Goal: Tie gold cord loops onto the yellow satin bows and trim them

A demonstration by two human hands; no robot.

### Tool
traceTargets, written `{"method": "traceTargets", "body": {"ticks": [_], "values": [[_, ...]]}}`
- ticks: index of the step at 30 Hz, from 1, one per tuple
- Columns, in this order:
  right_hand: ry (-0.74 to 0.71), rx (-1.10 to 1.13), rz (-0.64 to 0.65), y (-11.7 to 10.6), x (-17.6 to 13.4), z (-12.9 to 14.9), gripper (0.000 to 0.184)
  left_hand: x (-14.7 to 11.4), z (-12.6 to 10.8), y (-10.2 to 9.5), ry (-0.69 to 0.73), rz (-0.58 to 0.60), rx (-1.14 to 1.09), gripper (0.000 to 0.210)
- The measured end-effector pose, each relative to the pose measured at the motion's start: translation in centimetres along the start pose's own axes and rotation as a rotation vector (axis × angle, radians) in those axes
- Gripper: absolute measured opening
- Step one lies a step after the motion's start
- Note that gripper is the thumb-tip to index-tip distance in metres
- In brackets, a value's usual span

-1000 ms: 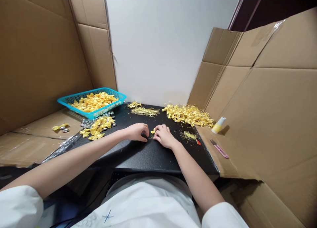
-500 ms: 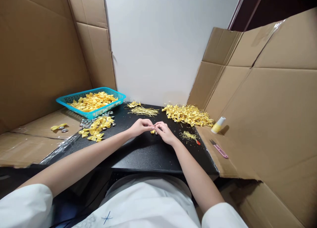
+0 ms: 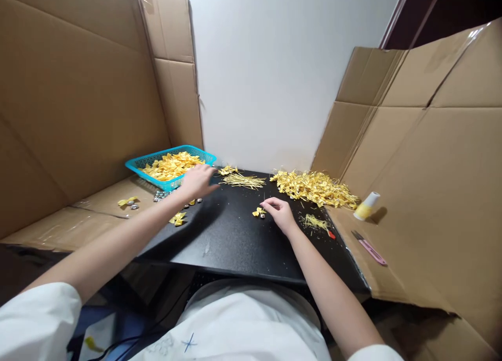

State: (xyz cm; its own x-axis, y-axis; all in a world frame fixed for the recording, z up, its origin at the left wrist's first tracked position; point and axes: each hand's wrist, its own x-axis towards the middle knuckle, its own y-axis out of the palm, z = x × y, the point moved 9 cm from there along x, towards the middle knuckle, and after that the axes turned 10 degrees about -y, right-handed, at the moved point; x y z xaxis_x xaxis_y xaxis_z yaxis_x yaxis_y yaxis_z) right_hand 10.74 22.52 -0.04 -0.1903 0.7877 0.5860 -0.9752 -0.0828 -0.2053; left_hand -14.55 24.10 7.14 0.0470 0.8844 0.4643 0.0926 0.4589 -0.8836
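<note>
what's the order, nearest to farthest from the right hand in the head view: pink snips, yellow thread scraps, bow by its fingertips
1. Bow, just left of the right hand
2. Yellow thread scraps, to its right, on the black table
3. Pink snips, farther right, on the cardboard

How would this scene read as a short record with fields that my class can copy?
Left hand: apart from the right, thumb and fingers spread, in front of the right end of the blue basket
Right hand: pinching at the fingertips; a thin line shows there, too fine to identify
Nearest right hand: small yellow bow with a silvery bead
Basket contents: heaped yellow bows
Work surface: black table
Far right on table: large yellow pile
On right-hand cardboard: white-and-yellow cone; pink-handled snips
</note>
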Motion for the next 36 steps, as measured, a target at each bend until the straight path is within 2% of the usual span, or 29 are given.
{"method": "traceTargets", "body": {"ticks": [1,3,6,8,12,15,18,24,26,27,29,33,34,36], "values": [[-0.002,0.009,-0.014,-0.1,0.0,0.1,0.024,0.4,3.5,-0.3,-0.11,0.001,0.118,0.045],[-0.003,0.029,-0.026,-0.3,0.0,0.1,0.022,0.5,8.8,-0.2,-0.218,0.077,0.219,0.033],[0.007,0.04,-0.04,-0.6,0.0,0.0,0.021,0.2,12.8,0.7,-0.248,0.227,0.268,0.022],[0.022,0.041,-0.052,-0.7,-0.1,-0.2,0.021,0.2,13.5,0.5,-0.256,0.236,0.287,0.024],[0.047,0.046,-0.049,-0.8,-0.3,-0.4,0.021,1.0,13.8,-1.7,-0.312,0.106,0.282,0.029],[0.05,0.069,-0.052,-0.7,-0.3,-0.3,0.021,1.3,14.1,-2.5,-0.354,0.086,0.272,0.031],[0.035,0.087,-0.07,-0.8,-0.2,-0.1,0.021,1.2,14.1,-2.2,-0.327,0.103,0.277,0.031],[-0.019,0.117,-0.105,-1.2,0.0,0.6,0.017,0.3,15.0,0.2,-0.303,0.173,0.237,0.032],[-0.047,0.124,-0.122,-1.5,0.1,1.0,0.016,-0.1,13.7,0.0,-0.278,0.116,0.213,0.036],[-0.065,0.124,-0.129,-1.6,0.2,1.2,0.015,-0.4,12.2,-0.4,-0.244,0.056,0.183,0.041],[-0.096,0.122,-0.138,-1.6,0.6,1.7,0.014,-1.2,7.3,-0.6,-0.105,0.006,0.001,0.046],[-0.118,0.143,-0.149,-1.6,2.0,2.4,0.011,-3.2,-5.9,1.5,0.236,0.215,-0.579,0.051],[-0.119,0.152,-0.146,-1.5,2.4,2.5,0.01,-3.4,-8.8,2.3,0.301,0.276,-0.671,0.054],[-0.105,0.17,-0.138,-1.4,3.2,2.7,0.009,-3.5,-12.8,3.9,0.375,0.357,-0.818,0.053]]}}
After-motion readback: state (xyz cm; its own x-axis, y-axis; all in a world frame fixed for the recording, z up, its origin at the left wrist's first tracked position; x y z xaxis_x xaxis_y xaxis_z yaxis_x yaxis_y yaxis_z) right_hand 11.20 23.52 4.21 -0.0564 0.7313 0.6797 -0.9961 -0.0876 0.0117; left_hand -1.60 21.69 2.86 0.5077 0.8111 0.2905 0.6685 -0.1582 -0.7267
